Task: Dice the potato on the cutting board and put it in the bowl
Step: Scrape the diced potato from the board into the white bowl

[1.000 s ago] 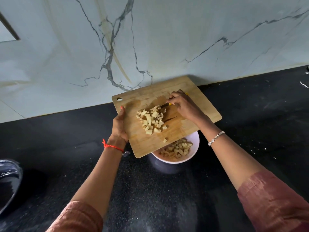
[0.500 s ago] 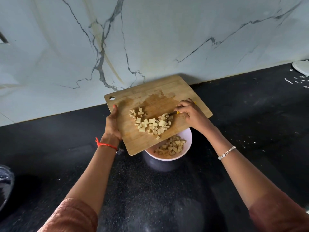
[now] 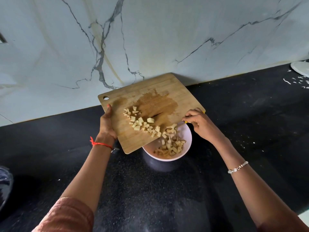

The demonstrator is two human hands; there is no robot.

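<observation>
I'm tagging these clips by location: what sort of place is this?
Probably a home kitchen: a black speckled countertop against a marble-look backsplash, and a wooden cutting board tipped over a bowl of diced potato.

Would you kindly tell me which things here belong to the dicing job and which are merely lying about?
In the job: cutting board, potato dice, bowl, knife, left hand, right hand.
Lying about: white plate, white scraps, dark vessel.
</observation>
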